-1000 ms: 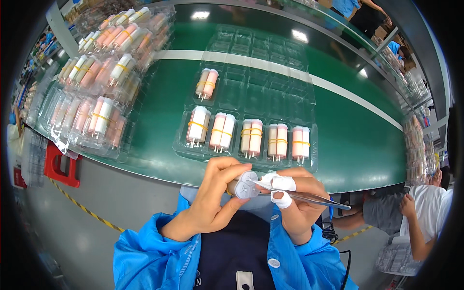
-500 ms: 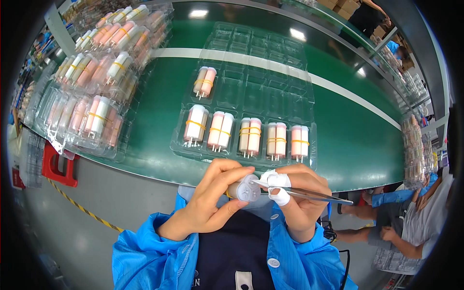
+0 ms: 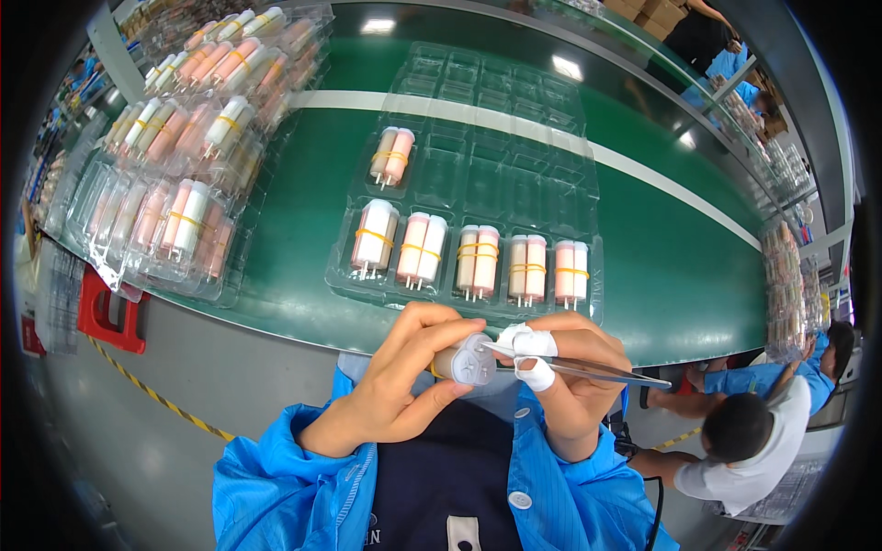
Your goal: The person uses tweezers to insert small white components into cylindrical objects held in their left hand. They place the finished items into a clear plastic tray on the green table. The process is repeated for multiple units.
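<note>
Currently, left hand (image 3: 400,376) pinches beige cylindrical tube bundle with grey lobed end (image 3: 472,360) between fingers and thumb. Bundle located at green tabletop's (image 3: 289,248) near edge, before clear plastic compartment tray (image 3: 524,179). Right hand (image 3: 574,387), white-wrapped fingertips, pinches slim silver metal tweezers (image 3: 625,375); tips at lobed end, contact unclear.

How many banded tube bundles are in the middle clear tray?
6: one bundle at left in the second row, five bundles along the near row; none appears hidden.

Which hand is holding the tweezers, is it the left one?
No, the right hand holds the tweezers, while the left hand grips a bundle of tubes.
</note>
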Demonstrator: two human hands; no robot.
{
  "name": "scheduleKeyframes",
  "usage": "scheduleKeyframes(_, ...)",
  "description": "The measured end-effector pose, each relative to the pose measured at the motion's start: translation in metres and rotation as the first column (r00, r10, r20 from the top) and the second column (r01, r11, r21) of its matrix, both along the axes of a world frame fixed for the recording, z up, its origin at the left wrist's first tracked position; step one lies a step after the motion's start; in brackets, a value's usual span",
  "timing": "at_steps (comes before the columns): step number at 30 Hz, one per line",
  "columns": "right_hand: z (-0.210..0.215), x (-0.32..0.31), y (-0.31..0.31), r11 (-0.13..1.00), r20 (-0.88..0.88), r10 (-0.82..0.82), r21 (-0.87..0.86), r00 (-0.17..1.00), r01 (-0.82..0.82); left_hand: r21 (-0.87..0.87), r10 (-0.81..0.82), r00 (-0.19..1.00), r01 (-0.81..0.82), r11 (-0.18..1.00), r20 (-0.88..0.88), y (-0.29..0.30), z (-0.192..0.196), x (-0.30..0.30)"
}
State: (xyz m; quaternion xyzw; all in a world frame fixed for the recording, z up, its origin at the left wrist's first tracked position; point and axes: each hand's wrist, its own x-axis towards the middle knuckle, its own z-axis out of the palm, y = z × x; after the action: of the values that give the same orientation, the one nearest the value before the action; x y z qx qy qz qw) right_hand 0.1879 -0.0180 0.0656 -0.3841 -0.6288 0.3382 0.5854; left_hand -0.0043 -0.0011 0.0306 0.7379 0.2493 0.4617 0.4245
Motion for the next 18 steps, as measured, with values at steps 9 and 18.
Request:
scheduleKeyframes(9,0.0008,-0.0012,0.0014,1.0,-0.002,0.017,0.002,1.0,-0.017,0.01,0.007,1.0,-0.007,1.0,0.002,0.0008,0.0,-0.0002)
scheduleKeyframes(18,-0.004,-0.0025,-0.0004,0.999,-0.08,-0.003,-0.046,0.997,0.0,0.013,0.003,1.0,-0.003,1.0,0.01,0.0013,-0.0021,-0.0007)
